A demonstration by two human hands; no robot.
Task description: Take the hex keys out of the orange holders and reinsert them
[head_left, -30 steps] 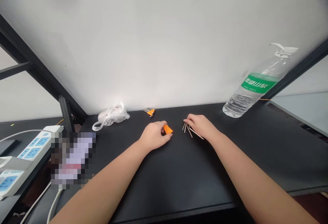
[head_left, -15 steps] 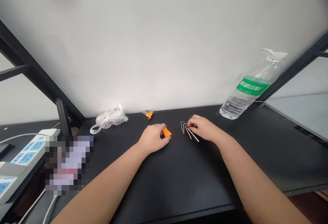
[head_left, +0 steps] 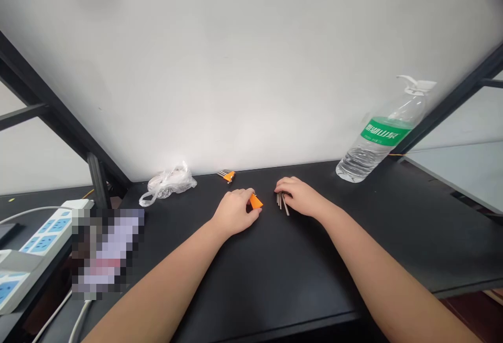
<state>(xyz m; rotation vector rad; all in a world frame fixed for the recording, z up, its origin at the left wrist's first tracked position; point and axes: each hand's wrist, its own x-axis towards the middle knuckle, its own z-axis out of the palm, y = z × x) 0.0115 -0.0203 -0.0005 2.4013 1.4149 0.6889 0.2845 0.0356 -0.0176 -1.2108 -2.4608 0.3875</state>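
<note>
The left hand [head_left: 238, 211] pinches one holder [head_left: 255, 201] between thumb and fingers; at its three o'clock the right hand [head_left: 296, 195] curls over at least three hex keys [head_left: 286, 206], grip unclear; these lie outside the holder, so that set looks unassembled; a second holder [head_left: 229, 176], at eleven, looks filled; one bag [head_left: 171, 182] at ten; one bottle [head_left: 378, 136] at two.
</note>
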